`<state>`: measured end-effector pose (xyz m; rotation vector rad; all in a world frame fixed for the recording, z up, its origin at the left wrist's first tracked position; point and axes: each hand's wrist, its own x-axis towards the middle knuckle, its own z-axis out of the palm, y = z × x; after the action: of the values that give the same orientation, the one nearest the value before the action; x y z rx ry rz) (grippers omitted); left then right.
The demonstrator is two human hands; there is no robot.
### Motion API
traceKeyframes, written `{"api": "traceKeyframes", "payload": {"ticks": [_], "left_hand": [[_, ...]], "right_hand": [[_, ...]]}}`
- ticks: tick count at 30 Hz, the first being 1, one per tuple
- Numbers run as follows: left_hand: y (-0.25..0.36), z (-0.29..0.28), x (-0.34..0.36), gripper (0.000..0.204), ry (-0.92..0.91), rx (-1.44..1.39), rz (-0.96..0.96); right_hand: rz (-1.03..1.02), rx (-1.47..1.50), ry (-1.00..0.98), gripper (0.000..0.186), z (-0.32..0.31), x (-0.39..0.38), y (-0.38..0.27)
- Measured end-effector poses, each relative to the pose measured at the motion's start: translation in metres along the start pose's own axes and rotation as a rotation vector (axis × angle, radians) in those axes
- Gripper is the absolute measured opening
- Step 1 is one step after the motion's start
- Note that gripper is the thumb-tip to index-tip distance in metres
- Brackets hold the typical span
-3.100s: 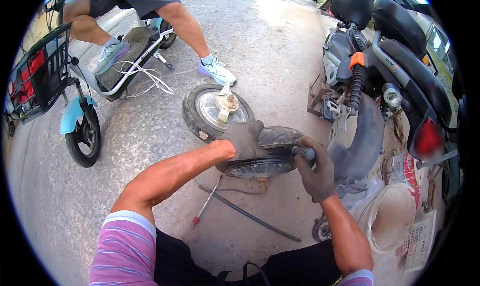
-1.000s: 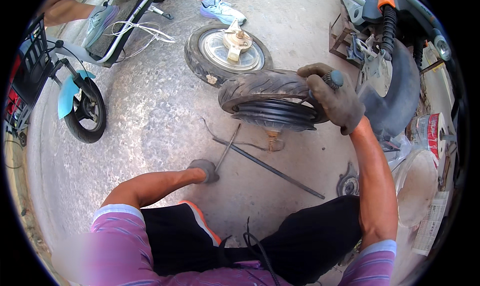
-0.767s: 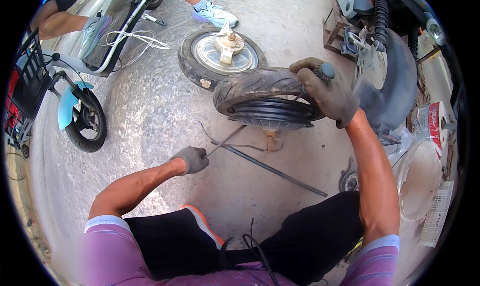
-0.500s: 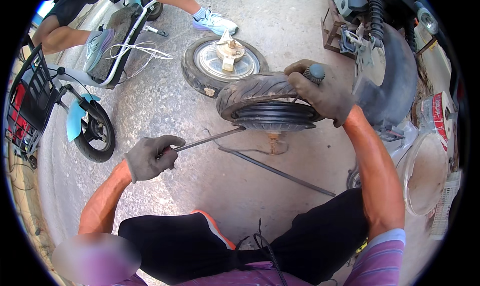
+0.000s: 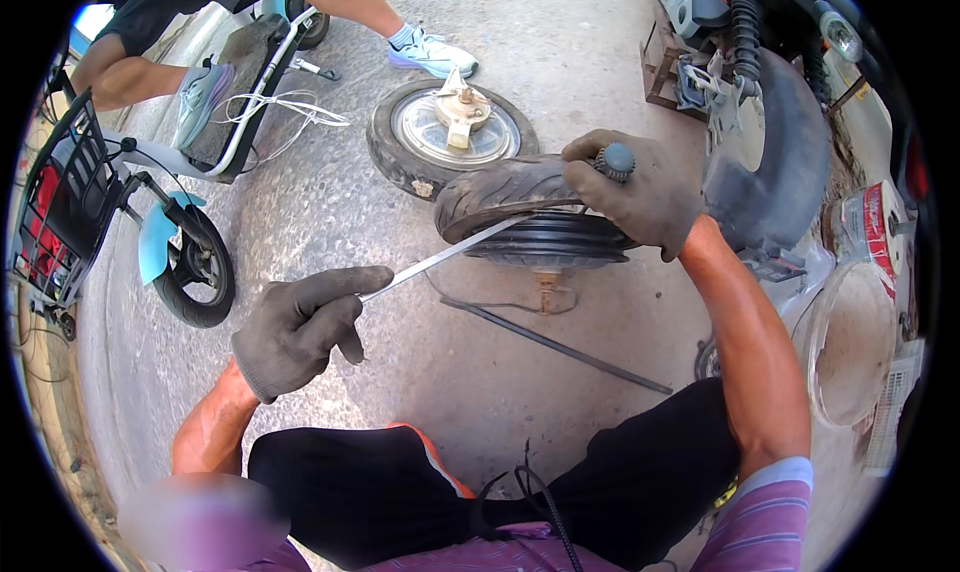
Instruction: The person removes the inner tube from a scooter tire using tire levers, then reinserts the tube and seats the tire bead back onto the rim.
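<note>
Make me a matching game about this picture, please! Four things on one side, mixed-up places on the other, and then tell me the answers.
Things:
1. long metal tool
2. ribbed handle
3. black rod
4. light blue fender

Places:
A. lying on the ground
B. in the gloved right hand
C. above a small front wheel
D. in the gloved left hand

Right pairs: 1-D, 2-B, 3-A, 4-C
</note>
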<state>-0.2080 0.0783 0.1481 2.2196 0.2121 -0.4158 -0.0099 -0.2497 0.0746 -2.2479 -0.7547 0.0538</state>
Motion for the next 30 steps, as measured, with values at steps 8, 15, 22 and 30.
{"api": "traceKeyframes", "payload": {"ticks": [8, 15, 22, 30], "left_hand": [[0.033, 0.013, 0.004, 0.039, 0.042, -0.04, -0.192], [0.05, 0.001, 0.008, 0.05, -0.053, -0.317, -0.035], [0.022, 0.027, 0.054, 0.02, 0.158, -0.067, 0.831], [0.026, -0.008, 0.147, 0.035, 0.352, 0.293, 0.891]], "right_hand": [[-0.031, -0.066, 0.012, 0.053, 0.008, 0.002, -0.001], [0.034, -0.037, -0.019, 0.052, 0.007, 0.002, -0.003], [-0.096, 0.014, 0.089, 0.047, 0.015, -0.001, -0.009], [-0.002, 0.033, 0.046, 0.045, 0.019, -0.008, -0.005]]}}
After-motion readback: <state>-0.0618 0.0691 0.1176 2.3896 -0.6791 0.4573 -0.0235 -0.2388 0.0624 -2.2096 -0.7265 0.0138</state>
